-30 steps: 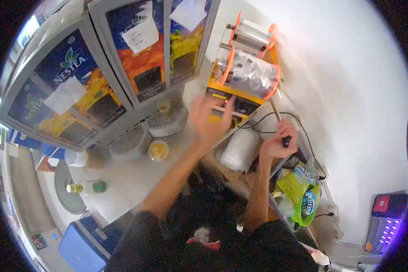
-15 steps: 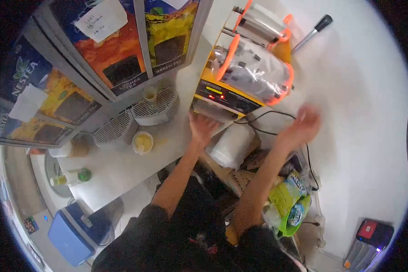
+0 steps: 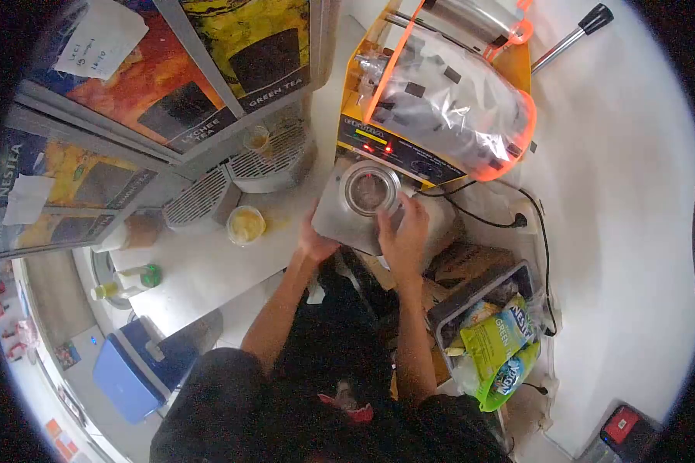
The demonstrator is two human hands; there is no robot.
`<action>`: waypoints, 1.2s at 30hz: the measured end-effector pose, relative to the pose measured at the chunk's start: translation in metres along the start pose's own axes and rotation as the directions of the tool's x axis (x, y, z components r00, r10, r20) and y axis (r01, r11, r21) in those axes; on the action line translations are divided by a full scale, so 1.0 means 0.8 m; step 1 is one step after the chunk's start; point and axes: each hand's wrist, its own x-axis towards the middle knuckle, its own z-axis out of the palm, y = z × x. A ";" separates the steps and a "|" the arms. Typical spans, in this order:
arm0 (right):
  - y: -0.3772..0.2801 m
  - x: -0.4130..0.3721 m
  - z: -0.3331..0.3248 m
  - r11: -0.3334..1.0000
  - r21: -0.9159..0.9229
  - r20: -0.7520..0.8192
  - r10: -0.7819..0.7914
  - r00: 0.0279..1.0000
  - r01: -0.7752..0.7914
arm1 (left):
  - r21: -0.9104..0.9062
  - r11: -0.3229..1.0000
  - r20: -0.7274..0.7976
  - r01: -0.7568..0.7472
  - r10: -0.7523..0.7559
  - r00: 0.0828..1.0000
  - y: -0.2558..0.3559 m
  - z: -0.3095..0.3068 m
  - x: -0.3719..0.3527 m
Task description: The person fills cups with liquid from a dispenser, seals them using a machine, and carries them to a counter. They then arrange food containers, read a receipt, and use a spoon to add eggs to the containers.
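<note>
Head view: I look down on both hands at the metal sliding tray of a yellow cup-sealing machine. The tray projects from beneath the lit control panel, its round cup ring exposed between the hands; I judge it accessible from above in this position. The left hand grasps the tray's left front corner. The right hand is partly open, fingers bent beside the ring's near right rim; I cannot tell whether they touch it. The ring's contents are indistinct to me. Ahead of the hands lies the film roll; farther to the right, the black-tipped lever is tilted outward. Left of the left hand, a clear cup with yellow contents rests on the worktop. Right of the right hand, packets fill a bin.
</note>
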 end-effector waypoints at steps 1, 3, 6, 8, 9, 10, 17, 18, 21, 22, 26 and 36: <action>-0.002 0.010 0.012 0.994 -0.067 -0.010 -0.082 0.997 0.081 | 0.008 1.000 -0.038 0.004 -0.004 0.999 0.004 -0.002 0.013; -0.012 0.021 0.028 0.978 -0.181 -0.003 -0.110 0.994 0.108 | 0.050 0.999 -0.043 0.009 -0.007 0.999 0.002 -0.029 0.028; -0.039 0.029 0.040 0.951 -0.306 0.007 0.047 0.999 -0.043 | 0.164 0.986 -0.001 -0.006 0.007 1.000 0.008 -0.035 0.033; -0.055 0.031 0.047 0.922 -0.370 0.010 0.127 0.992 -0.114 | 0.240 0.970 -0.048 -0.042 0.055 0.997 0.014 0.006 0.026; -0.060 0.031 0.051 0.913 -0.379 -0.018 0.157 0.987 -0.152 | 0.122 0.992 0.053 0.034 -0.040 0.998 0.017 -0.008 0.036; -0.065 0.032 0.056 0.903 -0.387 -0.045 0.184 0.982 -0.187 | 0.011 0.993 0.165 0.119 -0.120 0.979 0.020 -0.029 0.050; -0.085 -0.009 0.036 0.994 -0.075 -0.339 0.047 0.939 -0.077 | 0.231 0.954 -0.079 0.194 -0.180 0.981 0.030 -0.052 -0.050; -0.099 -0.024 0.023 0.992 -0.019 -0.408 0.104 0.907 -0.123 | 0.380 0.905 -0.159 0.191 -0.139 0.977 0.026 -0.069 -0.078; -0.114 -0.103 -0.021 0.801 0.512 -0.211 0.468 0.858 -0.311 | 0.773 0.610 -0.269 0.176 0.064 0.961 0.071 -0.135 -0.172; -0.116 -0.142 -0.025 0.525 0.758 -0.018 0.611 0.791 -0.388 | 0.825 0.542 -0.231 0.161 0.063 0.971 0.093 -0.142 -0.178; -0.153 -0.303 0.005 0.131 0.908 0.172 0.749 0.640 -0.398 | 0.948 0.306 -0.067 0.092 -0.094 0.993 0.124 -0.140 -0.170; -0.378 -0.644 0.044 0.662 0.332 -0.478 0.732 0.485 -0.672 | 0.994 -0.015 0.091 -0.106 -0.411 0.907 0.093 -0.105 -0.285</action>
